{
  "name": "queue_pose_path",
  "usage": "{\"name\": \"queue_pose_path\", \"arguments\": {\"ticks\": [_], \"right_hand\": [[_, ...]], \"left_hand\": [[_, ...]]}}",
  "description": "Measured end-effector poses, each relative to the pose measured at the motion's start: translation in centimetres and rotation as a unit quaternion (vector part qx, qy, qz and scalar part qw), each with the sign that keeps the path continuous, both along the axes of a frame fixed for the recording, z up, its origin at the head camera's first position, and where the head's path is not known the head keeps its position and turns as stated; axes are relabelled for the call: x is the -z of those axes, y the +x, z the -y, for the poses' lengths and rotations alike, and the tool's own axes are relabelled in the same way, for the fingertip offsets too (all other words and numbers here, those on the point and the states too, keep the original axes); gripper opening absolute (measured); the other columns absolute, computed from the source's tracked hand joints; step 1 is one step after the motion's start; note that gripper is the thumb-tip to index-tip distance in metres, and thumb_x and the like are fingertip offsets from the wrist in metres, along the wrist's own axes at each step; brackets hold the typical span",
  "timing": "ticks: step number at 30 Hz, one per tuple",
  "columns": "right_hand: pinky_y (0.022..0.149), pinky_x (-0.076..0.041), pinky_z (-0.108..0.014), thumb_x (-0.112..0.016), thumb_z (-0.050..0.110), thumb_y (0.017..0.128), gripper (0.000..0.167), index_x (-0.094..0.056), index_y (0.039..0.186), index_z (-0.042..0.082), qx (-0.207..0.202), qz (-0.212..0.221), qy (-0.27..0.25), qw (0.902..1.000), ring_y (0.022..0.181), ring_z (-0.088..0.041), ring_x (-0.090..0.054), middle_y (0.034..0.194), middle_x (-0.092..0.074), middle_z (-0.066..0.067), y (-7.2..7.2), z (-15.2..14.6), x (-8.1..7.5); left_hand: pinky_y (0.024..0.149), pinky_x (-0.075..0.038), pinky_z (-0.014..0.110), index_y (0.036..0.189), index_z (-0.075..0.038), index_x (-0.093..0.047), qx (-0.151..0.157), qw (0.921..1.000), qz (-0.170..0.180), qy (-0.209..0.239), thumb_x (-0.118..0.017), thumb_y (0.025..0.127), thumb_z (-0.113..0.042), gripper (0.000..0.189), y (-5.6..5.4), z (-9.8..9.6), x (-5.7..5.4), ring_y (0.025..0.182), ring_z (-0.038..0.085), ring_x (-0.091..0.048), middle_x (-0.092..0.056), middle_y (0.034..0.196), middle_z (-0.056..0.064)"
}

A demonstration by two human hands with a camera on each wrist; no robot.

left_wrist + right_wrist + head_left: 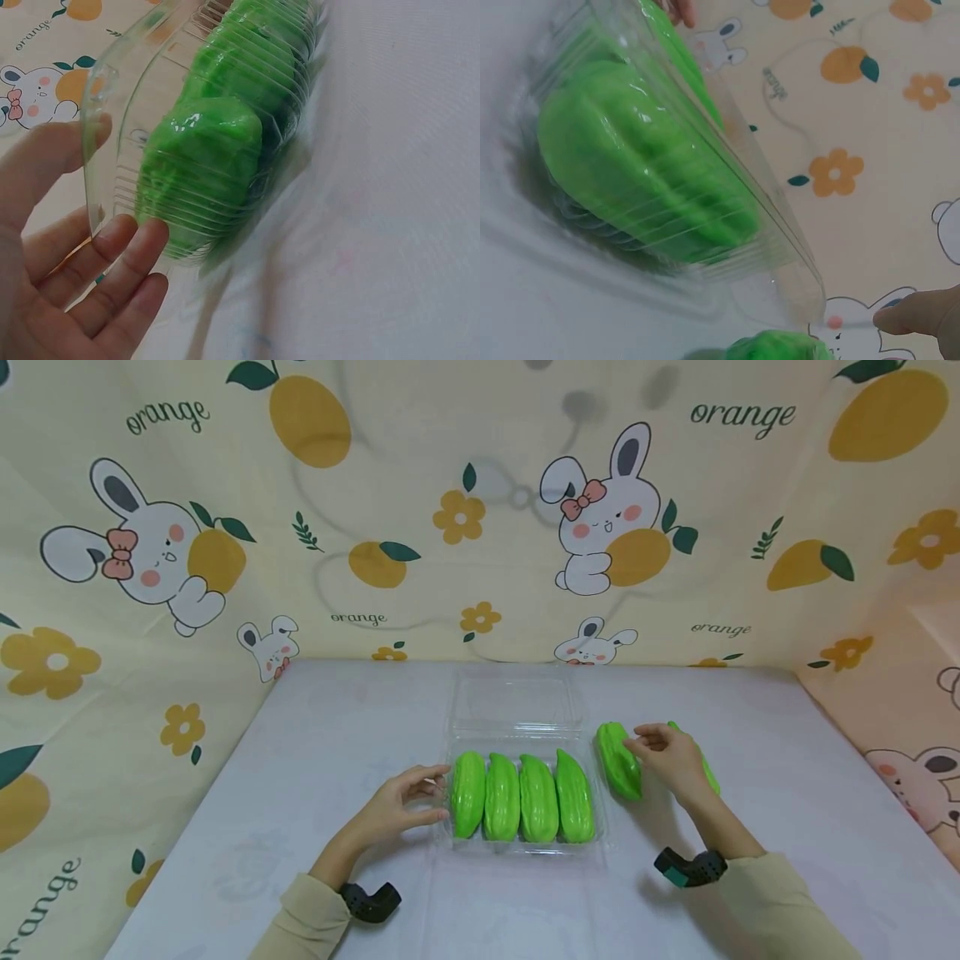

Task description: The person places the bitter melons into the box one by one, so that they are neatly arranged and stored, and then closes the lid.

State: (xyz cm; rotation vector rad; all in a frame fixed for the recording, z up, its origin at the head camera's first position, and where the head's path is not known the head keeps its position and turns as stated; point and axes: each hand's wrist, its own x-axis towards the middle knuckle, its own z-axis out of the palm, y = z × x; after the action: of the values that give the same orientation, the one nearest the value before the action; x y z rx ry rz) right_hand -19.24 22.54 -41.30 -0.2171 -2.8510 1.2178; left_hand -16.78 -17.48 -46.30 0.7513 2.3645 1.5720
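My left hand [405,797] is at the left side of a clear plastic clamshell box [517,848], fingers spread and fingertips at its rim and wall. In the box lie several glossy green ribbed gourds [468,795], side by side in a row. My right hand [671,764] hovers over the table right of the box. Its fingertips are right at the edge of a loose green ribbed gourd [617,762]. Behind that hand lies another green gourd [711,772], mostly hidden. In the right wrist view, a finger [919,319] shows apart from the loose gourd [780,346].
The box's transparent lid [517,702] stands open toward the back. A white-covered table [337,710] lies beneath everything. At its back and sides hangs a cloth backdrop [420,460] printed with rabbits and oranges. Dark wrist bands [371,902] sit on both wrists.
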Motion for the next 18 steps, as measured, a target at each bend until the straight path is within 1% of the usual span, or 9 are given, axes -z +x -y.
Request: {"name": "queue_pose_path", "arguments": {"ticks": [5, 8, 12, 15, 18], "right_hand": [[0.066, -0.044, -0.011, -0.062, 0.026, 0.093, 0.045, -0.057, 0.123, -0.008, 0.004, 0.013, 0.001, 0.9999, 0.105, -0.035, -0.061, 0.114, -0.064, -0.027, -0.4, -0.1, 0.2], [0.071, -0.046, -0.016, -0.062, 0.027, 0.094, 0.047, -0.056, 0.124, -0.007, 0.003, 0.016, 0.009, 0.9998, 0.107, -0.037, -0.061, 0.116, -0.063, -0.027, -0.7, -0.2, 0.4], [0.085, -0.053, -0.034, -0.061, 0.03, 0.094, 0.05, -0.054, 0.127, -0.008, 0.005, 0.029, 0.012, 0.9995, 0.113, -0.04, -0.058, 0.122, -0.061, -0.029, -1.0, -0.3, 0.8], [0.097, -0.05, -0.048, -0.06, 0.033, 0.094, 0.055, -0.05, 0.131, -0.008, 0.004, 0.05, 0.002, 0.9987, 0.119, -0.043, -0.054, 0.13, -0.056, -0.031, -1.1, -0.3, 1.0], [0.102, -0.047, -0.052, -0.059, 0.036, 0.095, 0.061, -0.045, 0.134, -0.009, -0.003, 0.073, -0.002, 0.9973, 0.125, -0.045, -0.051, 0.136, -0.05, -0.032, -1.2, -0.3, 1.1]], "left_hand": [[0.102, -0.051, 0.026, 0.139, 0.003, -0.047, 0.0, 1.0, -0.003, -0.002, -0.073, 0.086, -0.015, 0.062, 0.0, 0.1, 0.1, 0.11, 0.031, -0.06, -0.059, 0.124, 0.023], [0.102, -0.051, 0.028, 0.139, 0.003, -0.046, 0.001, 1.0, -0.004, -0.003, -0.073, 0.086, -0.015, 0.062, -0.1, 0.1, 0.2, 0.11, 0.033, -0.06, -0.059, 0.124, 0.023], [0.102, -0.05, 0.029, 0.139, 0.003, -0.046, 0.001, 1.0, -0.002, -0.004, -0.072, 0.086, -0.016, 0.062, -0.1, 0.2, 0.2, 0.111, 0.033, -0.059, -0.058, 0.124, 0.023], [0.103, -0.05, 0.029, 0.139, 0.002, -0.046, 0.001, 1.0, 0.0, -0.004, -0.072, 0.086, -0.016, 0.062, -0.2, 0.2, 0.3, 0.112, 0.034, -0.059, -0.058, 0.125, 0.023], [0.103, -0.05, 0.03, 0.139, 0.002, -0.046, 0.001, 1.0, 0.001, -0.006, -0.072, 0.087, -0.016, 0.062, -0.2, 0.2, 0.3, 0.112, 0.034, -0.059, -0.058, 0.125, 0.022]]}}
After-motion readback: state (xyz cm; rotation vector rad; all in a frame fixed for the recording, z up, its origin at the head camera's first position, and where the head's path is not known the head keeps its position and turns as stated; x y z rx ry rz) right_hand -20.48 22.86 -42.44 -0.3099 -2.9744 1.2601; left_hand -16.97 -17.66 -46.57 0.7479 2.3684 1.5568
